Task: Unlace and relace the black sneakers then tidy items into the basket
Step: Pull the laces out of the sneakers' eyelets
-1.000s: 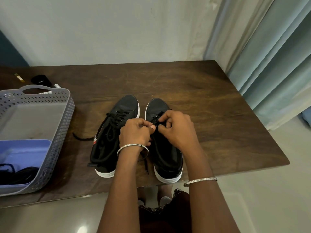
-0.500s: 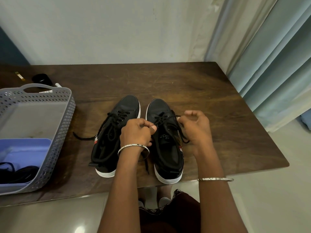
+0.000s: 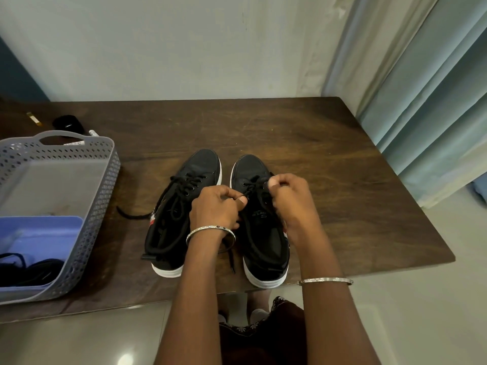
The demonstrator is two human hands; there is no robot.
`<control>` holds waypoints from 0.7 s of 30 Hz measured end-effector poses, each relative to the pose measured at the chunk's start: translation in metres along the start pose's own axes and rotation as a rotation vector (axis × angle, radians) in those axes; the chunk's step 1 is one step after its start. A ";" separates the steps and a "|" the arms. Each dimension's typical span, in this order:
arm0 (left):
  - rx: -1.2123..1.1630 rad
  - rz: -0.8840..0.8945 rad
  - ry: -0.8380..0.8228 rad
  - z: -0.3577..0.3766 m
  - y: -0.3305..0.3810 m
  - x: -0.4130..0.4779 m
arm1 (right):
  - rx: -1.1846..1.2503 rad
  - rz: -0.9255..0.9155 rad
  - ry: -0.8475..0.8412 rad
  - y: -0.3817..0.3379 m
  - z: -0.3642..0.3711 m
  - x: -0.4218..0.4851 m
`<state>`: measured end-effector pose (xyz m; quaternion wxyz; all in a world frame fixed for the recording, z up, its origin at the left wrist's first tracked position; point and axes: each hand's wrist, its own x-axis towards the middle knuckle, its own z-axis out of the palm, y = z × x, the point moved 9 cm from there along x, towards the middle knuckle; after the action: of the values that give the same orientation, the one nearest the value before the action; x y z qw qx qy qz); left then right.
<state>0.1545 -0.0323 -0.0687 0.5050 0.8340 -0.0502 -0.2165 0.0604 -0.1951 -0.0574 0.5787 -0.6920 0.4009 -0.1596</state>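
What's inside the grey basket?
The grey basket holds a blue tray with black cords on it. Whatever lies under the tray is covered.

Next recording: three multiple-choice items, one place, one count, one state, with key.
1. Where is the grey basket relative to the black sneakers? A) left B) right C) on top
2. How many sneakers are on the table? A) one B) two C) three
3. The left hand and right hand are: A) flat on the table B) pinching the right sneaker's lace C) lifting the basket
Key: 1A, basket at the table's left end; 2B, a pair side by side; 3B, fingers curled on the lace.
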 end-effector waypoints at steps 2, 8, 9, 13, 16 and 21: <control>-0.003 -0.001 -0.001 0.000 0.000 0.000 | 0.466 0.238 -0.003 0.015 0.000 -0.004; -0.013 0.006 -0.001 0.001 -0.001 0.000 | 0.616 0.437 0.129 0.043 -0.017 -0.005; -0.013 0.004 -0.001 0.001 -0.001 0.000 | 0.491 0.392 0.147 0.041 -0.024 -0.003; -0.003 -0.003 0.000 0.001 0.000 0.000 | 0.057 -0.043 0.024 0.004 -0.021 0.004; 0.011 -0.003 -0.004 0.000 0.002 -0.001 | -0.366 -0.303 -0.125 -0.017 0.008 -0.004; 0.017 -0.007 -0.001 -0.001 0.002 -0.002 | -0.547 -0.306 -0.089 -0.021 0.017 -0.006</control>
<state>0.1532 -0.0319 -0.0657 0.4973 0.8382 -0.0494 -0.2184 0.0762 -0.1793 -0.0415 0.3575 -0.8805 0.2945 -0.1007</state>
